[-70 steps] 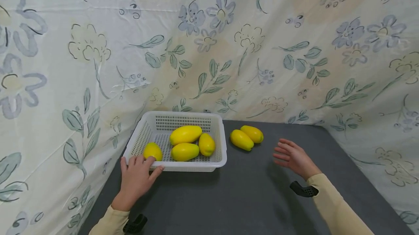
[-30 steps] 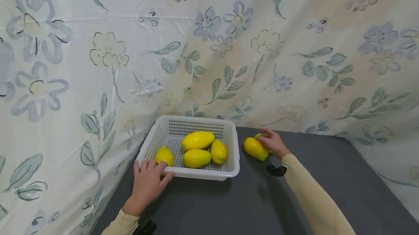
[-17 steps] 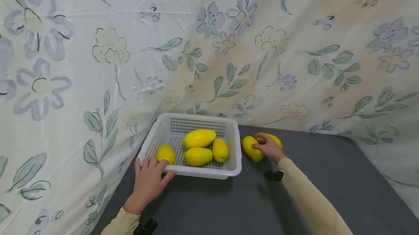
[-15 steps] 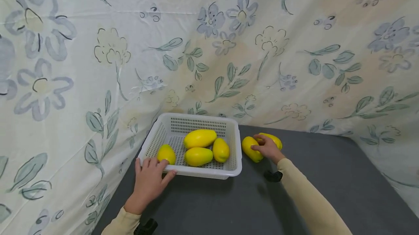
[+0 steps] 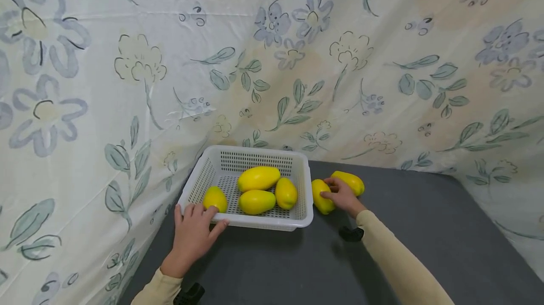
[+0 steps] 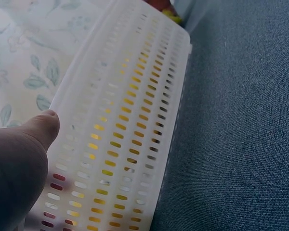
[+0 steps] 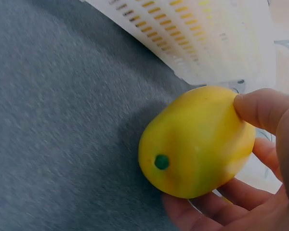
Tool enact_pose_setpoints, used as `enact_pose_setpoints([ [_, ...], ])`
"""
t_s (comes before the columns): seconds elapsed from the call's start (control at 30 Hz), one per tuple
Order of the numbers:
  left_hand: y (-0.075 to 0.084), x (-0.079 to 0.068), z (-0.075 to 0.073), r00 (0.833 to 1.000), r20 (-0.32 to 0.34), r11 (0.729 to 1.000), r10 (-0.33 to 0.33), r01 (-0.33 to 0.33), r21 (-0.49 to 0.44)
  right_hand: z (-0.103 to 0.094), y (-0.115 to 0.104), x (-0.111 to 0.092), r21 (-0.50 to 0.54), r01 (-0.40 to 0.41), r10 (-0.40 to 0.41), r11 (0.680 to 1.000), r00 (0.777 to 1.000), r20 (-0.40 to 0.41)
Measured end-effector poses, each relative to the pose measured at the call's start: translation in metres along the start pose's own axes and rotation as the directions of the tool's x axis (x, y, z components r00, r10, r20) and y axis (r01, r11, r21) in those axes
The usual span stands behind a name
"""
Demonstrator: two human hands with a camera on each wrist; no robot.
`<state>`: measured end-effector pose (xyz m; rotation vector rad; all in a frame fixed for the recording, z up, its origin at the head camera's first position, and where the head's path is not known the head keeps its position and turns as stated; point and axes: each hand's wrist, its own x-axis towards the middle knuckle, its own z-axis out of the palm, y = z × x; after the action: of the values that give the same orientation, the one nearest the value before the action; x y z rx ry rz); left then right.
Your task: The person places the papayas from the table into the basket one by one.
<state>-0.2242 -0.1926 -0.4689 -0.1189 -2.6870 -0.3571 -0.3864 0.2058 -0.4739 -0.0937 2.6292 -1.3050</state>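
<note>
My left hand (image 5: pixel 193 236) grips the near left rim of a white plastic basket (image 5: pixel 263 222), fingers over the inside and thumb (image 6: pixel 41 127) outside. My right hand (image 5: pixel 344 196) holds a yellow mango (image 5: pixel 322 197) just right of the basket. In the right wrist view, the thumb presses one side of this mango (image 7: pixel 197 144) and the fingers curl round the other; a green stem spot faces the camera. A second loose mango (image 5: pixel 350 181) lies just behind the right hand. Several yellow mangoes (image 5: pixel 257 202) lie inside the basket.
The dark grey table (image 5: pixel 272 267) carries the basket at its back left. A floral cloth (image 5: pixel 255 83) hangs behind the table and along its left side. A black wrist device (image 5: pixel 352 234) is on the right arm.
My right hand has come in from the right and taken hold of the nearer loose mango, which has shifted slightly left toward the basket. My left hand stays on the basket's rim.
</note>
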Motion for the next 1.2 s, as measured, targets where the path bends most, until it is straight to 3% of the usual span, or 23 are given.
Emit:
enact_pose_setpoints([
  [0.3,-0.002,0.000,0.001,1.000,-0.007,1.000,0.002,-0.002,0.008,0.006,0.007,-0.018,0.054,0.019,-0.019,0.998,1.000,0.004],
  [0.5,-0.003,0.000,0.001,1.000,0.000,1.000,0.001,-0.001,0.003,0.003,0.009,-0.027,0.120,-0.029,0.028,0.992,1.000,0.013],
  [0.83,-0.005,0.000,0.003,1.000,0.003,1.000,0.007,-0.007,-0.011,-0.036,-0.017,-0.033,0.226,-0.039,0.043,0.973,0.999,-0.015],
  [1.03,-0.003,-0.001,0.002,1.000,-0.027,1.000,0.013,-0.013,-0.008,-0.063,-0.042,-0.042,0.224,0.015,-0.010,0.974,1.000,-0.026],
  [1.2,-0.001,0.000,0.001,1.000,-0.010,1.000,-0.003,0.003,-0.017,-0.074,-0.055,-0.049,0.223,0.032,-0.026,0.974,0.999,-0.028],
])
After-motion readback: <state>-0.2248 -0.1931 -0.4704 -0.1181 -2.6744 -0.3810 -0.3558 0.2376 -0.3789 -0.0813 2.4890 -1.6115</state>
